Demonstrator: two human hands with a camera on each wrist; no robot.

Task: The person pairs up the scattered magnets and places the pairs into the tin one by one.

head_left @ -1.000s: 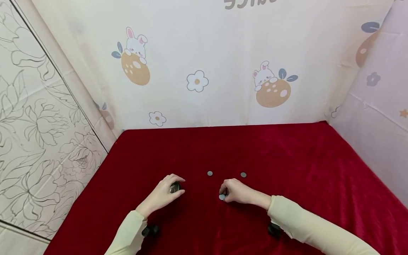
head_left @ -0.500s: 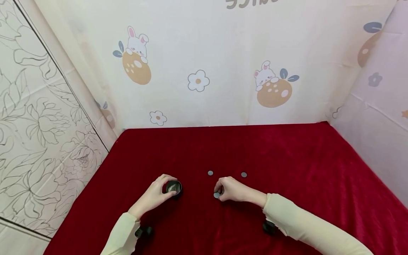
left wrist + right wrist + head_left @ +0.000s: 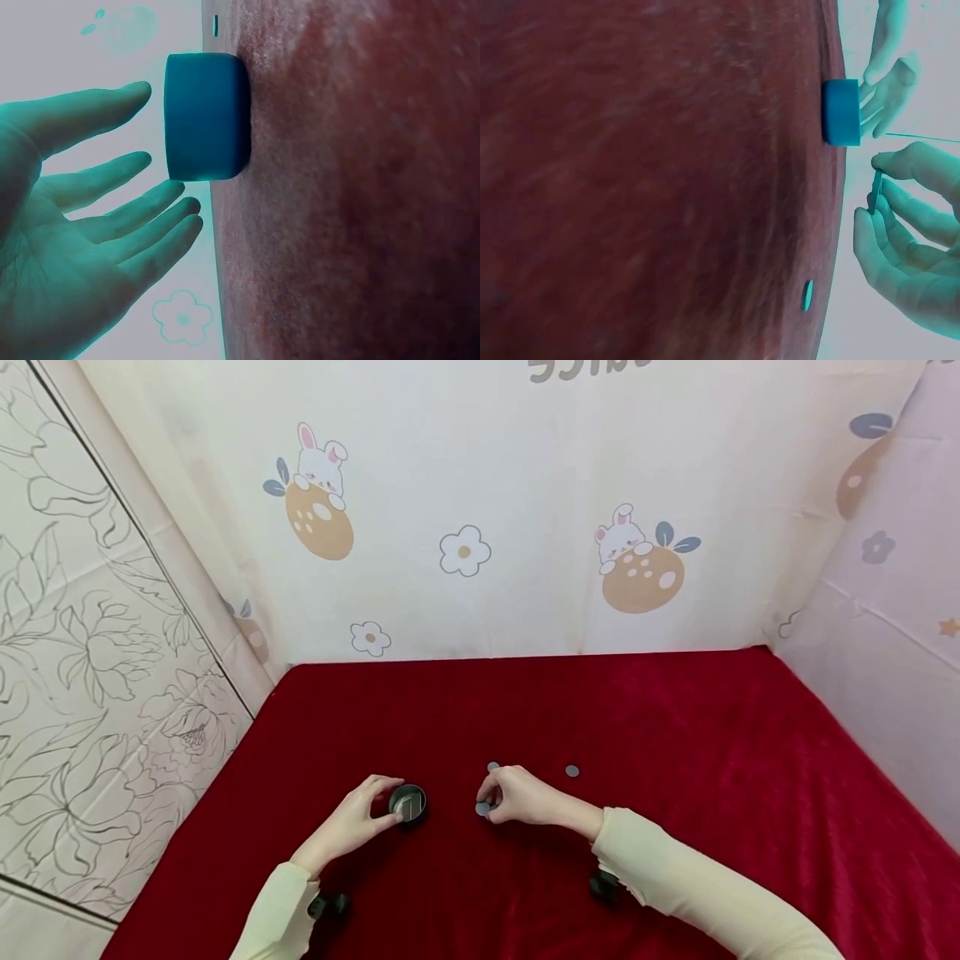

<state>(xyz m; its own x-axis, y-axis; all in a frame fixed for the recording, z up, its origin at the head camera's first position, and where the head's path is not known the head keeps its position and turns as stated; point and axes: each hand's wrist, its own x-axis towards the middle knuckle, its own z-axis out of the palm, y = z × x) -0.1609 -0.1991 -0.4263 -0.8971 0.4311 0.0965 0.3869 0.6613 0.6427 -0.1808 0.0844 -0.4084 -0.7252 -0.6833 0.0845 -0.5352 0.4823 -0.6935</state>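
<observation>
A small dark round tin (image 3: 409, 802) stands open-topped on the red cloth (image 3: 675, 735). My left hand (image 3: 381, 802) is cupped around the tin's left side with straight, spread fingers (image 3: 120, 217), and the thumb tip is close to the tin (image 3: 206, 116). My right hand (image 3: 489, 800) pinches a grey coin (image 3: 482, 808) on edge between thumb and fingers, just right of the tin. In the right wrist view the coin (image 3: 875, 196) is held off the cloth, near the tin (image 3: 841, 112). Two more coins (image 3: 572, 771) lie behind the right hand, one of them (image 3: 492, 766) partly hidden by it.
Patterned fabric walls (image 3: 525, 510) close in the cloth at the back and on both sides. A loose coin (image 3: 807, 295) lies flat on the cloth in the right wrist view. Black wrist-camera mounts (image 3: 603, 887) sit under both sleeves.
My right hand has carried the pinched coin leftward toward the tin. My left hand has slid back off the top of the tin, so its opening now shows.
</observation>
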